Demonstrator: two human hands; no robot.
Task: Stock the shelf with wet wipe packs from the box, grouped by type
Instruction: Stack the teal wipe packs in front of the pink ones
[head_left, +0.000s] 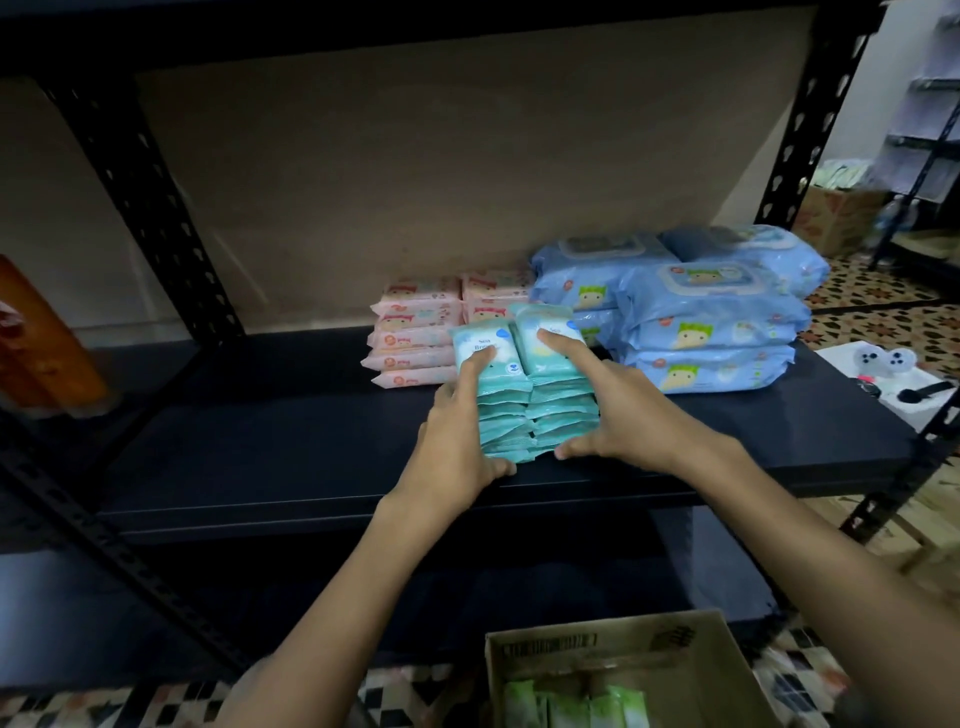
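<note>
Hands (535, 426) around teal packs (535, 410), shelf edge (363, 499) near.

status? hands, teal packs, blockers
Left hand and right hand clasp teal packs on shelf. Pink packs right behind. Green packs wait in box.
</note>
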